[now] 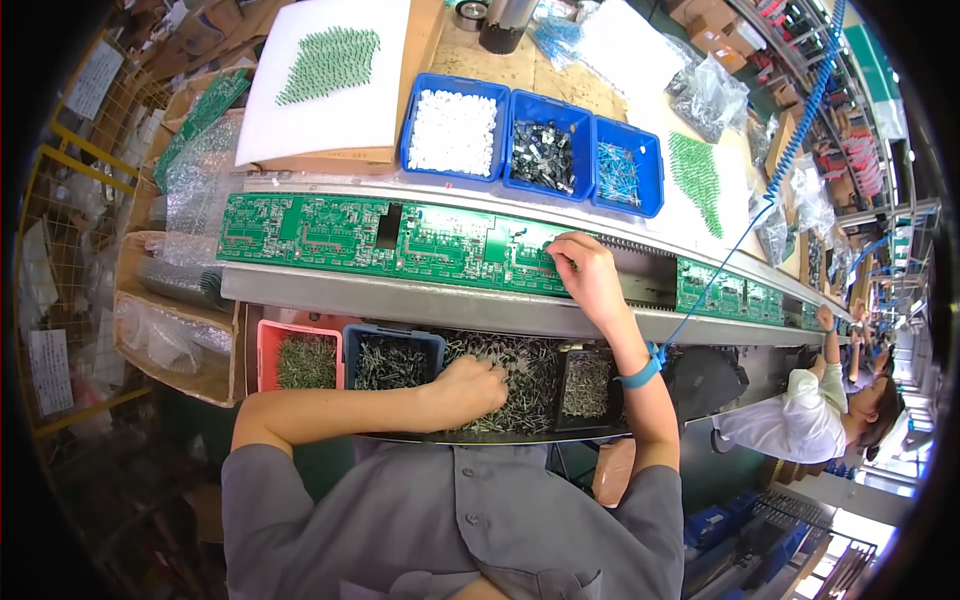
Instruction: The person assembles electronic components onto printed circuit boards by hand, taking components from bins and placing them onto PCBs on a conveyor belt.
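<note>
Yellow wire fence [94,151] at left, green floor [706,474], bright light [858,528] lower right

No wording can be read with certainty. A white rectangular paper sheet [95,78] on the yellow metal mesh cage [90,147] bears rows of dark characters; a second white paper sheet [50,372], lower down, bears similar rows. Green rectangular circuit boards [450,240] carry pale printed markings, too fine to decipher.
</note>
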Motion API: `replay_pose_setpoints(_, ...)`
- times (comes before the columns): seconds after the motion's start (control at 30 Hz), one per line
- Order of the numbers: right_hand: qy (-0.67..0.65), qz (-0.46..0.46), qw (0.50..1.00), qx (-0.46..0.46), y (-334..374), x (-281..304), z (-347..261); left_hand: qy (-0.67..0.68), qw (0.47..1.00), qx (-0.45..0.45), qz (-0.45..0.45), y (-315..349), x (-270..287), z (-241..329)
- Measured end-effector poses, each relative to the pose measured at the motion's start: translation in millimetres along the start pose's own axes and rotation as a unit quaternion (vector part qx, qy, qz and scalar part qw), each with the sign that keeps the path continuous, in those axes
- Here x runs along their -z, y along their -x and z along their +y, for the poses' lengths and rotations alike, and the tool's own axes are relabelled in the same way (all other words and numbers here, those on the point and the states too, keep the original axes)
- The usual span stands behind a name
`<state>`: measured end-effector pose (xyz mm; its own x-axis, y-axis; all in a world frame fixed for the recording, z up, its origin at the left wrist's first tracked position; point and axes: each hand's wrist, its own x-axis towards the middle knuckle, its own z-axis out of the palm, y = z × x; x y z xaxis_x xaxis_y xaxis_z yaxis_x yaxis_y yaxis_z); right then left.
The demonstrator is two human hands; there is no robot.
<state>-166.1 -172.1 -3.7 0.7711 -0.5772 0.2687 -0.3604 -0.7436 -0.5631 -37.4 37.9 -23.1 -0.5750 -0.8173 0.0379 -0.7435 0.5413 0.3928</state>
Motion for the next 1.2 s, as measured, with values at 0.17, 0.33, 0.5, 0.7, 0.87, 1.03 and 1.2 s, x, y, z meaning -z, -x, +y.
replay_pose_setpoints(0.17,0.051,0.012,0.997,0.048,1.1,-4.4,-1.9,0.047,0.998,0.029,-0.002,-0.9,0.5,0.9)
replay_pose_setpoints(0.33,0.068,0.013,0.998,-0.004,1.7,0.0,-5.7,0.085,0.995,0.036,-0.040,2.2,1.8,-4.4)
replay_pose_setpoints(0.5,0.065,0.010,0.998,-0.007,2.8,-0.3,-2.1,0.093,0.994,0.036,-0.044,3.9,11.6,-5.8)
replay_pose_setpoints(0.7,0.055,-0.002,0.998,-0.008,0.3,0.5,-2.6,0.141,0.989,0.039,-0.027,7.6,25.7,-10.4)
replay_pose_setpoints(0.87,0.042,0.021,0.999,0.002,4.7,-5.3,-1.1,0.206,0.972,0.043,0.100,11.4,43.7,-24.4)
replay_pose_setpoints(1.03,0.065,0.024,0.997,-0.033,4.3,-7.7,-4.3,0.224,0.948,0.089,0.208,17.3,59.0,-46.1)
replay_pose_setpoints(1.2,0.096,0.000,0.995,-0.013,-2.2,-3.7,-2.9,0.180,0.931,0.142,0.283,21.2,74.5,-70.6)
